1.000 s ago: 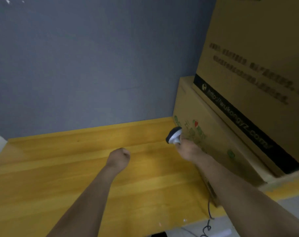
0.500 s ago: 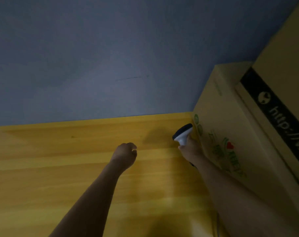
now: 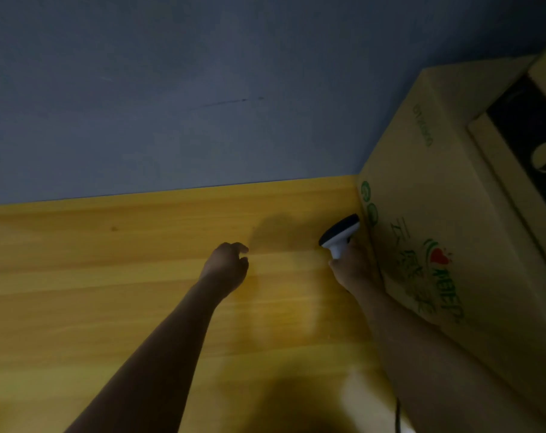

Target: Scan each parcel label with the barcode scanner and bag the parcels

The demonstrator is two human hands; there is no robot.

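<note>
Forearms bare; left hand [image 3: 226, 265], right hand [image 3: 351, 270] bare.

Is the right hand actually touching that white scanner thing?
Touching. The head view shows the right hand gripping the barcode scanner by its white handle.

Surfaces: yellow wooden tabletop [image 3: 109, 292], smooth, long grain, faint sheen. Behind the tabletop, blue-grey painted wall [image 3: 203, 89], matt, lightly scuffed. On the tabletop's right end, tan cardboard box [image 3: 452, 214], matt, green and red print. Above the tabletop, white-and-black handheld scanner [image 3: 340, 234], smooth plastic.
</note>
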